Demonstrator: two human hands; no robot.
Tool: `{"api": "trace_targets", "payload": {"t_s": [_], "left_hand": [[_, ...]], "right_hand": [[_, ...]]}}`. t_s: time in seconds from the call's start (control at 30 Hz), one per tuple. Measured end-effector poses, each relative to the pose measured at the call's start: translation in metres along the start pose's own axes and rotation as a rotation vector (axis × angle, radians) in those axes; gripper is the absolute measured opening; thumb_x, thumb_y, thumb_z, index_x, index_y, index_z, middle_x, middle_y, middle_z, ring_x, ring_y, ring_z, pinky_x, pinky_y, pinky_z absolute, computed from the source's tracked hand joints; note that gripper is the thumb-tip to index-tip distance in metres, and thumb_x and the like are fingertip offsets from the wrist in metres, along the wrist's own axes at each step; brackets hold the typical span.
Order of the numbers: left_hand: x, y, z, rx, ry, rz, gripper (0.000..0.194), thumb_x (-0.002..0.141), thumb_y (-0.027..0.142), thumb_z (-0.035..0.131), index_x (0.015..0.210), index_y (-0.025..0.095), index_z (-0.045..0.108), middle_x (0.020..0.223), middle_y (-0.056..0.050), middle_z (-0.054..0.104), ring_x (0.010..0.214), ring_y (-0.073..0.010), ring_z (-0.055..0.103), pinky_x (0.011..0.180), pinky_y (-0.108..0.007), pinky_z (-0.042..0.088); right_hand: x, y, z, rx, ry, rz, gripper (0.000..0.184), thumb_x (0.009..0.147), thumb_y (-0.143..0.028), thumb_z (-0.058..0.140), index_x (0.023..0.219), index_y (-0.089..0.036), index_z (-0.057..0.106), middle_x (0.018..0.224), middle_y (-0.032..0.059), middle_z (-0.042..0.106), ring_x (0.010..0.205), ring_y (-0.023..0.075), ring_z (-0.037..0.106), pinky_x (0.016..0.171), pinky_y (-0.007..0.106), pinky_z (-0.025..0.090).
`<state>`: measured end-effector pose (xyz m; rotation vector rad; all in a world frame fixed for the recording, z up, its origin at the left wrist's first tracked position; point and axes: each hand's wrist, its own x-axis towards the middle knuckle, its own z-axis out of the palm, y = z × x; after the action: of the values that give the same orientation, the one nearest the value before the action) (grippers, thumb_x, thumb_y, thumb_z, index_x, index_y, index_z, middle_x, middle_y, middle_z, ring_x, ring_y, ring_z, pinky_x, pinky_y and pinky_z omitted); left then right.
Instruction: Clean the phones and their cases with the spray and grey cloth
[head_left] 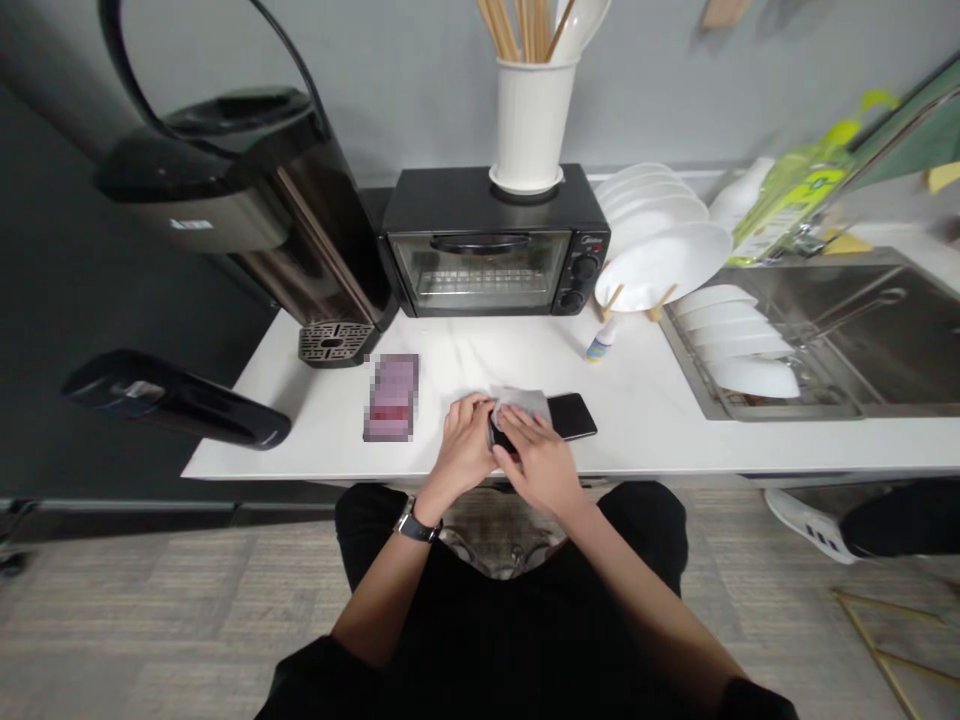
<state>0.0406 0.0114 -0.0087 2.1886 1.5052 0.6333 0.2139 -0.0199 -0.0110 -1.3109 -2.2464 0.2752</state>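
Note:
A black smartphone (573, 416) lies on the white countertop (645, 440), its far end showing and its near end under my hands. My left hand (465, 447) grips the phone's near end, where a dark strip shows between my hands. My right hand (540, 465) presses a crumpled grey cloth (521, 402) onto the phone. A pixelated, blurred flat rectangular item (391, 397) lies to the left of my hands. Its kind cannot be made out.
A black toaster oven (480, 240) stands behind, carrying a white utensil crock (531, 125). White plates (664, 265) stand in a wooden rack. A small bottle (602, 340) stands near them. A steel sink (840, 340) lies right, and a black appliance (300, 220) left.

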Motion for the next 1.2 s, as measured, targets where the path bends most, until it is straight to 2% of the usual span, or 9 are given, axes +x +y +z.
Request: {"api": "trace_targets", "payload": {"t_s": [0.13, 0.3, 0.4, 0.63, 0.73, 0.87, 1.0, 1.1, 1.2], "left_hand": [[-0.002, 0.000, 0.002, 0.019, 0.028, 0.010, 0.062, 0.080, 0.021, 0.075, 0.136, 0.021, 0.050, 0.148, -0.014, 0.043, 0.140, -0.0350, 0.041, 0.119, -0.052, 0.039], [0.001, 0.003, 0.000, -0.015, 0.022, 0.019, 0.073, 0.072, 0.043, 0.090, 0.132, 0.024, 0.052, 0.150, -0.014, 0.044, 0.143, -0.0369, 0.041, 0.121, -0.054, 0.036], [0.003, 0.003, 0.000, -0.006, -0.002, 0.004, 0.073, 0.072, 0.042, 0.090, 0.132, 0.025, 0.052, 0.153, -0.013, 0.045, 0.149, -0.0376, 0.037, 0.124, -0.058, 0.028], [0.001, -0.001, 0.002, 0.039, -0.053, 0.000, 0.066, 0.081, 0.028, 0.077, 0.139, 0.020, 0.046, 0.160, -0.018, 0.041, 0.156, -0.0364, 0.031, 0.128, -0.061, 0.021], [0.000, 0.001, 0.001, 0.043, -0.047, 0.000, 0.067, 0.081, 0.033, 0.078, 0.138, 0.020, 0.046, 0.162, -0.018, 0.039, 0.156, -0.0365, 0.031, 0.128, -0.062, 0.020], [0.002, 0.005, 0.001, 0.024, -0.025, -0.029, 0.070, 0.079, 0.045, 0.084, 0.136, 0.024, 0.049, 0.161, -0.015, 0.042, 0.155, -0.0362, 0.033, 0.128, -0.062, 0.019], [0.002, 0.004, 0.003, 0.032, -0.028, -0.027, 0.067, 0.084, 0.037, 0.078, 0.140, 0.022, 0.046, 0.161, -0.016, 0.043, 0.155, -0.0350, 0.033, 0.128, -0.062, 0.018], [0.001, 0.002, 0.004, 0.045, -0.025, -0.009, 0.068, 0.085, 0.035, 0.075, 0.143, 0.019, 0.043, 0.162, -0.019, 0.041, 0.155, -0.0344, 0.035, 0.129, -0.061, 0.020], [0.002, 0.003, 0.005, 0.047, 0.001, -0.013, 0.068, 0.084, 0.045, 0.078, 0.139, 0.022, 0.046, 0.162, -0.017, 0.042, 0.155, -0.0344, 0.034, 0.129, -0.062, 0.019]], "right_hand": [[-0.017, -0.015, 0.000, 0.071, -0.060, -0.078, 0.050, 0.106, -0.034, 0.047, 0.153, -0.015, 0.052, 0.154, 0.0125, 0.056, 0.145, 0.0236, 0.052, 0.124, 0.046, 0.040], [-0.054, 0.040, -0.031, -0.056, 0.019, 0.039, 0.054, 0.108, -0.033, 0.046, 0.160, -0.020, 0.041, 0.160, 0.0093, 0.050, 0.150, 0.0253, 0.046, 0.123, 0.049, 0.041], [-0.047, 0.064, -0.037, -0.154, 0.106, 0.157, 0.058, 0.108, -0.040, 0.047, 0.161, -0.020, 0.040, 0.159, 0.0116, 0.051, 0.150, 0.0312, 0.046, 0.122, 0.056, 0.040], [-0.008, 0.005, 0.002, 0.028, -0.060, -0.104, 0.071, 0.104, -0.051, 0.052, 0.162, -0.012, 0.037, 0.161, 0.0178, 0.046, 0.151, 0.0317, 0.044, 0.124, 0.053, 0.038], [-0.017, 0.020, -0.009, 0.031, -0.087, -0.116, 0.071, 0.104, -0.050, 0.053, 0.163, -0.016, 0.035, 0.163, 0.0150, 0.045, 0.150, 0.0303, 0.045, 0.124, 0.052, 0.040], [-0.023, 0.052, -0.024, -0.130, 0.045, 0.106, 0.065, 0.107, -0.048, 0.046, 0.163, -0.015, 0.037, 0.162, 0.0163, 0.045, 0.151, 0.0331, 0.044, 0.122, 0.056, 0.039], [-0.015, 0.027, -0.006, -0.103, 0.006, 0.005, 0.081, 0.102, -0.060, 0.051, 0.160, -0.005, 0.037, 0.162, 0.0210, 0.043, 0.153, 0.0362, 0.038, 0.125, 0.060, 0.033], [-0.013, 0.021, -0.003, -0.017, -0.084, -0.122, 0.077, 0.103, -0.058, 0.051, 0.163, -0.012, 0.035, 0.164, 0.0152, 0.043, 0.153, 0.0302, 0.041, 0.125, 0.052, 0.036], [-0.013, 0.040, -0.014, -0.096, 0.030, 0.065, 0.069, 0.106, -0.054, 0.045, 0.162, -0.015, 0.037, 0.161, 0.0166, 0.047, 0.150, 0.0339, 0.045, 0.122, 0.058, 0.038]]}}
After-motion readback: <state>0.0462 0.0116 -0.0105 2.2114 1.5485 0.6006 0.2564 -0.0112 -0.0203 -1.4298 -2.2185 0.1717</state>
